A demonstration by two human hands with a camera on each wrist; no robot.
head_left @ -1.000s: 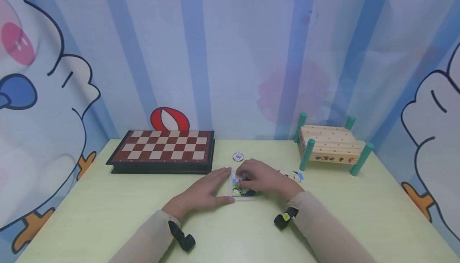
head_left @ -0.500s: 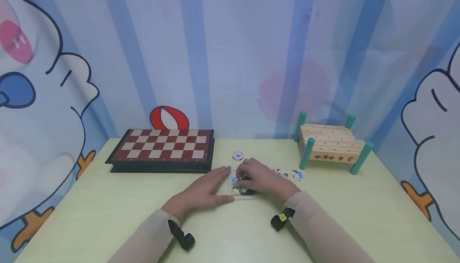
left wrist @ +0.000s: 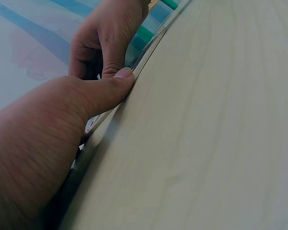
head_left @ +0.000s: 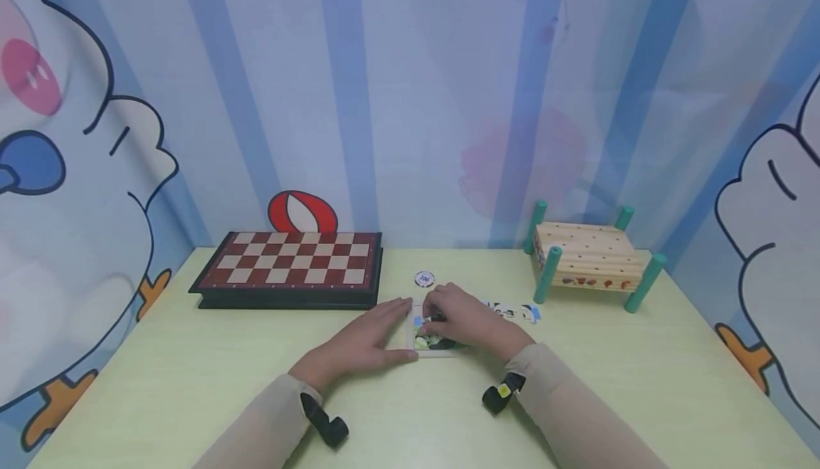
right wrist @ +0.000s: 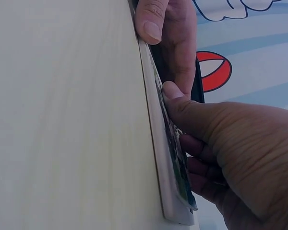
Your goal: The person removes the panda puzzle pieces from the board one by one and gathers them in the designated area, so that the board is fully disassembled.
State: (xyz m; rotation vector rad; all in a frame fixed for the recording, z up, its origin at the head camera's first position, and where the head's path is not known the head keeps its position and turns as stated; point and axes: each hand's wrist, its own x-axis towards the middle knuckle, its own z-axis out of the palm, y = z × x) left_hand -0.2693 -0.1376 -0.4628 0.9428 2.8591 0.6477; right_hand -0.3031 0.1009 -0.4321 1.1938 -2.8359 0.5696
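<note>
A white-edged puzzle board (head_left: 438, 354) with a green, blue and black picture lies flat on the table in front of the person. The left hand (head_left: 359, 341) rests along its left side, fingers straight at the upper corner and thumb at the lower one; in the left wrist view that thumb (left wrist: 124, 74) presses on the near edge. Over the board, the right hand (head_left: 470, 319) bends down with thumb and fingers together on a puzzle piece (right wrist: 181, 177), whose edge stands slightly raised above the board in the right wrist view. The palm hides much of the picture.
Right of the board lies a loose panda-face piece (head_left: 522, 312). Behind it is a round chip marked 100 (head_left: 424, 280). A chessboard box (head_left: 288, 270) stands back left, a wooden pegboard on green legs (head_left: 589, 255) back right. A printed curtain (head_left: 423, 99) closes the back.
The right hand and wrist have shifted slightly left, uncovering more of the loose panda-face piece. The left hand has stayed at the board's side.
</note>
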